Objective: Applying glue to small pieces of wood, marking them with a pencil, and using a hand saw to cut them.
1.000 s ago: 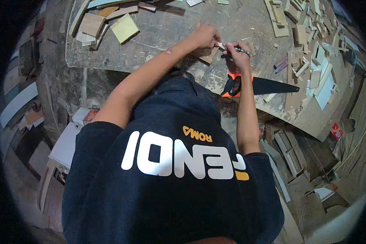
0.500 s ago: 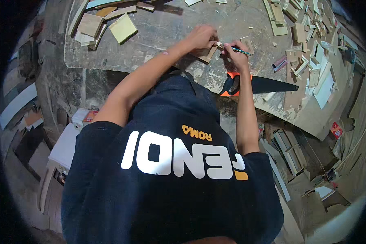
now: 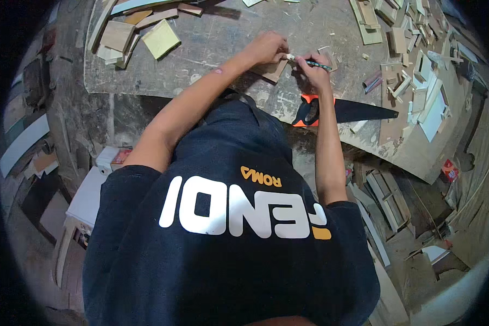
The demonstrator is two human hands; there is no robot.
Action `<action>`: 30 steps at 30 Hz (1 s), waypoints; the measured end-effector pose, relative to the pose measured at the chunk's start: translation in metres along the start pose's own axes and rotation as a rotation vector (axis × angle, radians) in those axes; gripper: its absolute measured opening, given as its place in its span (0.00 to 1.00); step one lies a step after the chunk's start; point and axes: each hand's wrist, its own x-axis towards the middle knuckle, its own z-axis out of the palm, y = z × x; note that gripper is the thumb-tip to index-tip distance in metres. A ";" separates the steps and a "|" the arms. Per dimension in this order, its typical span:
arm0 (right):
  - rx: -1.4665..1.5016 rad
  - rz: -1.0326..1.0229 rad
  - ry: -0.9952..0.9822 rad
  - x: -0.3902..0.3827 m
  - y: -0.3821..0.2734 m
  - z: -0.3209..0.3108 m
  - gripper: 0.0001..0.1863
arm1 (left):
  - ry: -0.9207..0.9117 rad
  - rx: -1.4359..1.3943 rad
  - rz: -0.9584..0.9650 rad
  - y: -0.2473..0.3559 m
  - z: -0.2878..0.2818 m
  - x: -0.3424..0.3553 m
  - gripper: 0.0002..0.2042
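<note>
My right hand point(image 3: 314, 73) is closed round a dark, patterned pencil point(image 3: 321, 66), its end pointing left toward my left hand point(image 3: 268, 49). The fingers of that hand are pinched on a small pale piece of wood point(image 3: 290, 56), partly covered by the fingertips. Under and beside them a brown wooden block point(image 3: 273, 71) lies on the worn workbench point(image 3: 217, 73). Just below my right hand, its forearm passes over a handsaw point(image 3: 364, 112) with a black blade and an orange-and-black handle.
Wood offcuts point(image 3: 117, 36) and a yellowish square block point(image 3: 161, 39) lie at the bench's far left. Many scraps point(image 3: 413, 43) crowd the right side, near some reddish tubes point(image 3: 372, 82). The bench's front edge point(image 3: 364, 149) runs past my body; boards point(image 3: 388, 198) lie below it.
The whole view has shifted slightly. Both hands stay at the same spot on the bench, with the pencil lying a little flatter in my right hand.
</note>
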 end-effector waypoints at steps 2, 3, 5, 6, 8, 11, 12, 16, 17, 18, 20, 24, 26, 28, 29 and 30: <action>-0.041 -0.040 -0.013 0.002 0.003 -0.002 0.08 | -0.020 -0.012 -0.014 -0.001 0.001 0.001 0.08; -0.083 -0.079 -0.024 0.004 0.004 -0.004 0.08 | -0.041 -0.025 -0.028 0.000 0.001 0.002 0.08; -0.047 -0.060 -0.021 0.003 0.008 -0.005 0.08 | -0.037 -0.020 -0.029 0.001 0.002 0.003 0.08; -0.008 -0.041 -0.022 0.003 0.007 -0.004 0.09 | -0.033 -0.014 -0.034 0.001 0.002 0.002 0.08; -0.013 -0.022 -0.022 0.003 0.003 -0.003 0.09 | -0.022 0.039 -0.003 -0.001 0.002 0.001 0.08; -0.044 0.004 0.007 0.003 0.002 -0.002 0.09 | -0.013 0.036 -0.023 0.000 0.002 0.000 0.08; -0.011 -0.025 0.025 0.003 -0.001 0.000 0.08 | -0.013 0.036 -0.023 0.001 0.001 0.000 0.08; 0.016 -0.057 0.047 0.001 -0.005 0.003 0.08 | -0.029 0.047 -0.053 0.002 0.001 0.000 0.07; 0.048 -0.067 0.040 0.001 -0.005 0.003 0.08 | -0.032 0.013 -0.060 0.000 0.002 0.000 0.07; 0.048 -0.067 0.038 0.000 -0.006 0.003 0.08 | -0.031 0.013 -0.061 0.001 0.001 0.001 0.07; -0.022 -0.060 0.037 -0.002 -0.009 0.003 0.08 | -0.043 0.043 -0.064 0.002 -0.001 0.001 0.07; 0.059 0.016 0.050 -0.002 -0.003 0.002 0.07 | -0.017 0.057 -0.057 0.007 -0.002 0.000 0.08; 0.011 -0.018 0.018 0.000 -0.003 0.001 0.07 | -0.033 0.005 -0.088 0.005 -0.002 0.001 0.08; -0.066 -0.066 -0.023 0.003 -0.001 -0.003 0.07 | -0.024 0.012 -0.091 0.001 0.002 0.001 0.08; -0.144 -0.113 -0.063 0.004 0.000 -0.004 0.08 | -0.016 0.019 -0.093 -0.001 0.003 0.001 0.08; -0.078 -0.051 -0.072 0.007 0.003 -0.002 0.09 | 0.001 0.030 -0.050 0.000 0.003 0.000 0.07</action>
